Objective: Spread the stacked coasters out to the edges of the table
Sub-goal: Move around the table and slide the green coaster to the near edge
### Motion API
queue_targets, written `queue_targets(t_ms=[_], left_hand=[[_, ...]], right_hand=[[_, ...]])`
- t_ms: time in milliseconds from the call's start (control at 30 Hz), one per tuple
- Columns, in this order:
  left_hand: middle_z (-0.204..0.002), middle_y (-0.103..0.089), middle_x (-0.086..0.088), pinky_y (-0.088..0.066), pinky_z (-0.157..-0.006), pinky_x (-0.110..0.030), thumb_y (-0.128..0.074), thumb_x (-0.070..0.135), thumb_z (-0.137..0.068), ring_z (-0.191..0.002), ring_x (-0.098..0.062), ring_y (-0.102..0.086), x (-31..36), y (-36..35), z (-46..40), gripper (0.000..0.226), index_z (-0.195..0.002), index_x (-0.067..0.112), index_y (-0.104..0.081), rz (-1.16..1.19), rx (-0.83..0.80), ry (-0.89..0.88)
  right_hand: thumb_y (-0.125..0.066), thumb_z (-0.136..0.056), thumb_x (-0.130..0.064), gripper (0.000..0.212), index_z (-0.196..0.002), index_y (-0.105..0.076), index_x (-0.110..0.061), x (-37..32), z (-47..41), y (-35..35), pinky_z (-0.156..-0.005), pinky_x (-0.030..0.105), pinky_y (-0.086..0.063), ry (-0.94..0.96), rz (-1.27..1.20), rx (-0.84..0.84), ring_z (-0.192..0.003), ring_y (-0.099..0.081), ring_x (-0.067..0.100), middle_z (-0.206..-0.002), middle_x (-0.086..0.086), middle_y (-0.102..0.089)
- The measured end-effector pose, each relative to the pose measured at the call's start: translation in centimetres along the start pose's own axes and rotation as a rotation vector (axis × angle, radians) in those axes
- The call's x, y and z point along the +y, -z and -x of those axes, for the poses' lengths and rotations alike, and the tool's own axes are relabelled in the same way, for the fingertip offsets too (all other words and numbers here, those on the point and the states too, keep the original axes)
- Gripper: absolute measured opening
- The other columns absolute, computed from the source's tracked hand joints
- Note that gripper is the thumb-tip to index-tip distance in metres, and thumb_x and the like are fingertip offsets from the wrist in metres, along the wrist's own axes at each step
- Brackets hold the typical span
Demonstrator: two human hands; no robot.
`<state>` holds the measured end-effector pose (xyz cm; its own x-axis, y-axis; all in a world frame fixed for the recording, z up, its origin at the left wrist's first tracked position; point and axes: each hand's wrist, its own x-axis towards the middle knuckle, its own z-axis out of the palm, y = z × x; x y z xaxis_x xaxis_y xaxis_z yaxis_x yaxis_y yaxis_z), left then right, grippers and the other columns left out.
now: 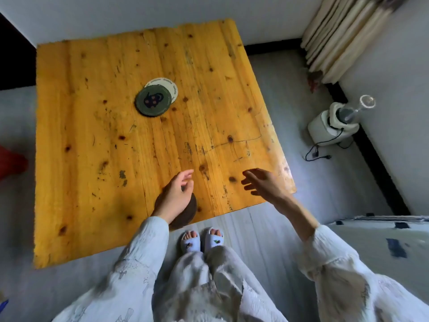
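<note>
A dark green coaster [153,100] with a teapot picture lies near the middle of the yellow wooden table [81,147]. It partly covers a white coaster [170,86] beneath it. A dark brown coaster [187,211] lies at the near edge of the table, mostly hidden under my left hand [176,196]. That hand hovers over or rests on it with its fingers loosely apart; I cannot tell if they touch. My right hand [262,184] is held over the near right corner, fingers spread, holding nothing.
My slippered feet [202,239] stand on the grey floor just in front of the table. A white appliance [334,124] with a cord sits on the floor to the right. Curtains [343,36] hang at the back right. A patterned bed corner [383,235] is at right.
</note>
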<state>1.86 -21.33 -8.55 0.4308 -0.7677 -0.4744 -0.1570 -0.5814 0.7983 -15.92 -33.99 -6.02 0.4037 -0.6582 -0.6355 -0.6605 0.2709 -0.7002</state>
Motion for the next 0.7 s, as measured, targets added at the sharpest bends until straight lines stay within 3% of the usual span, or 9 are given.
queue_targets(t_ms=[100, 333, 500, 600, 700], left_hand=[[-0.131, -0.048, -0.005, -0.034, -0.089, -0.026, -0.04, 0.02, -0.093, -0.108, -0.01, -0.043, 3.5, -1.0, -1.4, 0.032, -0.125, 0.02, -0.045, -0.089, -0.069, -0.084], [-0.128, -0.051, -0.003, -0.04, -0.095, -0.03, -0.04, 0.021, -0.092, -0.107, -0.013, -0.049, 11.7, -8.6, -2.5, 0.032, -0.124, 0.02, -0.047, -0.284, -0.081, -0.303], [-0.127, -0.054, -0.005, -0.041, -0.095, -0.031, -0.039, 0.016, -0.092, -0.108, -0.017, -0.051, 16.4, -19.3, -3.3, 0.032, -0.122, 0.018, -0.049, -0.254, -0.023, -0.303], [-0.125, -0.055, -0.011, -0.038, -0.091, -0.025, -0.04, 0.011, -0.091, -0.108, -0.02, -0.053, 19.5, -26.4, -3.1, 0.032, -0.122, 0.012, -0.05, -0.218, -0.091, -0.317], [-0.124, -0.055, -0.011, -0.039, -0.095, -0.029, -0.042, 0.011, -0.091, -0.111, -0.019, -0.052, 21.6, -30.3, -2.8, 0.032, -0.122, 0.012, -0.05, -0.194, -0.149, -0.312]], right_hand=[[-0.04, -0.098, -0.03, 0.034, -0.117, -0.057, -0.008, 0.2, 1.2, 2.8, -0.091, 0.043, -0.052, 0.011, -0.031, 0.012, -0.092, -0.063, 0.024, -0.097, 0.006, -0.065], [-0.041, -0.098, -0.028, 0.032, -0.115, -0.058, -0.007, 2.3, 2.8, 13.0, -0.086, 0.037, -0.05, 0.059, -0.156, 0.114, -0.087, -0.062, 0.021, -0.099, 0.008, -0.065], [-0.043, -0.097, -0.025, 0.028, -0.11, -0.061, -0.007, 5.9, 2.5, 23.1, -0.079, 0.032, -0.046, 0.083, -0.172, 0.163, -0.085, -0.061, 0.02, -0.096, 0.007, -0.066], [-0.045, -0.096, -0.025, 0.027, -0.107, -0.062, -0.008, 8.0, 2.5, 29.2, -0.08, 0.033, -0.048, 0.068, -0.182, 0.202, -0.084, -0.062, 0.02, -0.094, 0.006, -0.067], [-0.046, -0.095, -0.024, 0.026, -0.105, -0.063, -0.007, 9.0, 2.0, 33.4, -0.078, 0.032, -0.047, 0.071, -0.171, 0.223, -0.081, -0.062, 0.021, -0.092, 0.006, -0.067]])
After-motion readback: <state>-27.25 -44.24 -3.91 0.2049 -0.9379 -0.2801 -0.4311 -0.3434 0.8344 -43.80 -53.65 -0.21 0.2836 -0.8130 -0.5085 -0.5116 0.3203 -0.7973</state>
